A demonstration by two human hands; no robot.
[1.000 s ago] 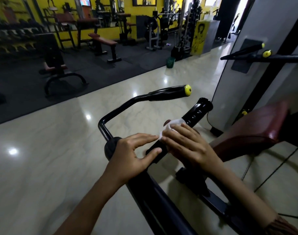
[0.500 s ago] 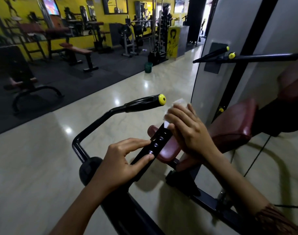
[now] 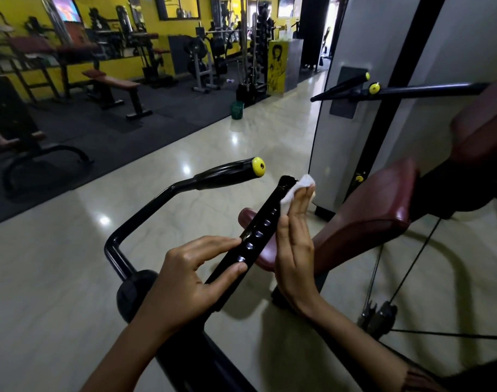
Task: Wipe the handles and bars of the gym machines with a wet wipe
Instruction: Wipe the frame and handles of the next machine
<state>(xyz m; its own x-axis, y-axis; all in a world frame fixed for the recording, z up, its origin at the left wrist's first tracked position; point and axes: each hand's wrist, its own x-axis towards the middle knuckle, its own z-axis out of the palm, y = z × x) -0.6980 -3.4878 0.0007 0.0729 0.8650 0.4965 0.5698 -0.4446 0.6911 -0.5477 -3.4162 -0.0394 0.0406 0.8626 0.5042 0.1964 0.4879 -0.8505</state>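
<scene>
Yellow gym walls fill the upper frame above a glossy pale floor [image 3: 57,278]. At centre, our left hand [image 3: 190,281] pinches the lower part of the black bar [image 3: 258,233] between thumb and fingers. Our right hand [image 3: 294,250], fingers straight, presses the wet wipe [image 3: 296,188] against the bar's side. The wipe has slid from mid-bar up to the tip, so we judge this bar nearly done.

Yellow walls [image 3: 115,66], glossy, perhaps marble floor [image 3: 57,264]
</scene>
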